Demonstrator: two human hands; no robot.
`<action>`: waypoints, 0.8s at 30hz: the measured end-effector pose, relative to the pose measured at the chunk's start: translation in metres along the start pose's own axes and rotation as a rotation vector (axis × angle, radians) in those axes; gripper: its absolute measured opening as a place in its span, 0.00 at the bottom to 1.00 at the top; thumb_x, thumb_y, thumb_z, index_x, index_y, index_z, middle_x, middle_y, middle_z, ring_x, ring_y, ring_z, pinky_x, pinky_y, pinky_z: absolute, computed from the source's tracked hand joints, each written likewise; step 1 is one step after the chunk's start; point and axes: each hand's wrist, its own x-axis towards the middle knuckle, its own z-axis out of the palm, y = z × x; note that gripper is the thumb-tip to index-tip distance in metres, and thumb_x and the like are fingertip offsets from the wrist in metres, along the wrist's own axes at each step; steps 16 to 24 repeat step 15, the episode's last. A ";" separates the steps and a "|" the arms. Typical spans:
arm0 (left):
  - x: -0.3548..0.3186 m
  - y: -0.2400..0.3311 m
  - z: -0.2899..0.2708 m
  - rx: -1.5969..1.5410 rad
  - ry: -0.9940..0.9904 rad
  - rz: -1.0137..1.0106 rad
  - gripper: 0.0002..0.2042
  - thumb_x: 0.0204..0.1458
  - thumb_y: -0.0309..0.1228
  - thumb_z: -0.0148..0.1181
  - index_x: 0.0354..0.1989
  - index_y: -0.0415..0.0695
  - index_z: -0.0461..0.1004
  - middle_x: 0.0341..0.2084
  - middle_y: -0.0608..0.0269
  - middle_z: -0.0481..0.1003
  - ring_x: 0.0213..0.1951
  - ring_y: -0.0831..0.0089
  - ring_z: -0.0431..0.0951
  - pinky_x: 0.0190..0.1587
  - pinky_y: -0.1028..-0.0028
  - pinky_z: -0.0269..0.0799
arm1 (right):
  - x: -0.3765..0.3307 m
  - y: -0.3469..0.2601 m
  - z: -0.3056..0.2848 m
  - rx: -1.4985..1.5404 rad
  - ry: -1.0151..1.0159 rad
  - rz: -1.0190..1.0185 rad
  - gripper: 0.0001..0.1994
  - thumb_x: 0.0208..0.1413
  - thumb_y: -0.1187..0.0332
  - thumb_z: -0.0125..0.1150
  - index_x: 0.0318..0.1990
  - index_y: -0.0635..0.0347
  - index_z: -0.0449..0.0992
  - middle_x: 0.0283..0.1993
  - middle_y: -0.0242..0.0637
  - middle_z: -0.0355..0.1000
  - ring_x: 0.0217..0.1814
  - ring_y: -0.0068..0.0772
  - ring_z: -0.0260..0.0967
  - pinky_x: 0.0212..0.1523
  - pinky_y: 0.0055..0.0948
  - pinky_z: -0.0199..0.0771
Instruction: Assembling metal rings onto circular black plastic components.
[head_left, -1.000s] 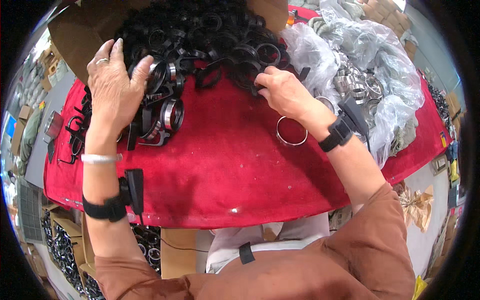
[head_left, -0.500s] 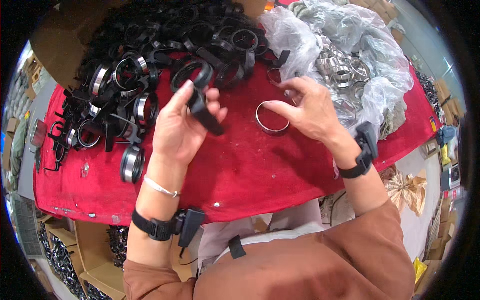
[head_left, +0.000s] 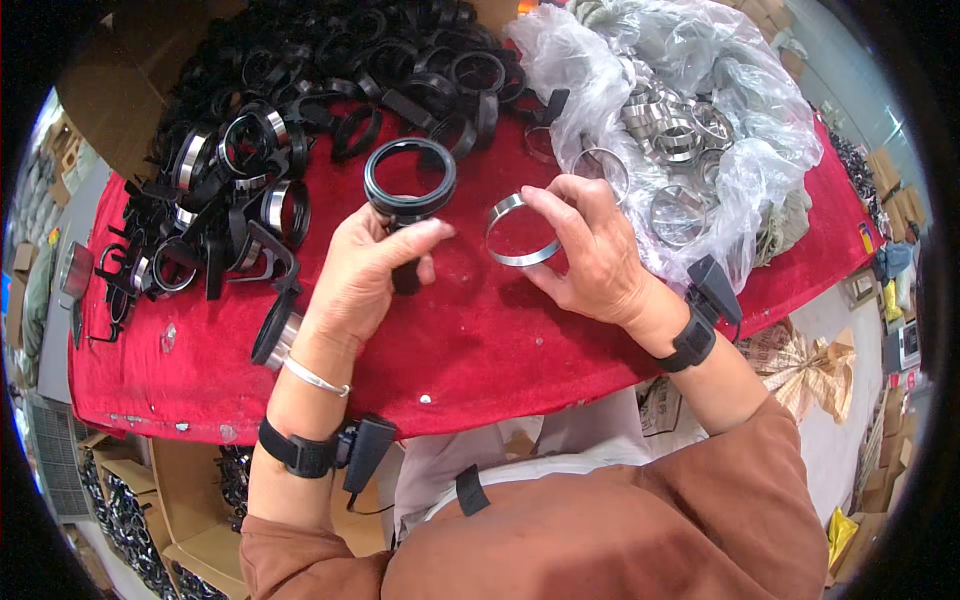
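Note:
My left hand (head_left: 372, 262) is closed around the handle of a black plastic ring holder (head_left: 372, 196), whose round opening stands up above the fingers. To its right, my right hand (head_left: 590, 240) pinches a thin silver metal ring (head_left: 530, 259) between thumb and fingers, tilted and apart from the black part. By my left wrist lies a black holder with a silver band (head_left: 277, 330) around it. Beyond my right hand, another thin metal ring (head_left: 622, 172) rests at the edge of a clear plastic bag (head_left: 745, 190).
A big heap of black ring holders (head_left: 330, 60) covers the far left of the red cloth (head_left: 480, 350). At the left, several holders with silver bands (head_left: 190, 160) lie together. Many loose silver rings (head_left: 675, 140) sit in the plastic bag. Cardboard boxes (head_left: 190, 490) stand below the table.
My left hand has turned the black holder so its ring stands up. My right hand has lifted the silver ring off the cloth and tilted it toward the holder.

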 end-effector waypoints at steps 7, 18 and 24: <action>-0.010 -0.007 0.024 -0.040 -0.002 0.013 0.11 0.46 0.25 0.64 0.37 0.39 0.71 0.32 0.60 0.76 0.21 0.81 0.71 0.26 0.82 0.66 | 0.002 -0.010 -0.006 0.030 0.065 -0.034 0.36 0.28 0.73 0.69 0.53 0.59 0.65 0.46 0.44 0.61 0.44 0.46 0.63 0.44 0.37 0.67; -0.011 -0.024 0.033 -0.051 -0.123 0.097 0.17 0.49 0.27 0.61 0.47 0.40 0.67 0.36 0.53 0.77 0.24 0.74 0.74 0.27 0.78 0.71 | -0.008 -0.024 0.001 0.337 0.110 0.304 0.39 0.29 0.65 0.74 0.53 0.65 0.62 0.49 0.50 0.63 0.52 0.50 0.61 0.52 0.39 0.64; -0.011 -0.024 0.033 -0.051 -0.123 0.097 0.17 0.49 0.27 0.61 0.47 0.40 0.67 0.36 0.53 0.77 0.24 0.74 0.74 0.27 0.78 0.71 | -0.008 -0.024 0.001 0.337 0.110 0.304 0.39 0.29 0.65 0.74 0.53 0.65 0.62 0.49 0.50 0.63 0.52 0.50 0.61 0.52 0.39 0.64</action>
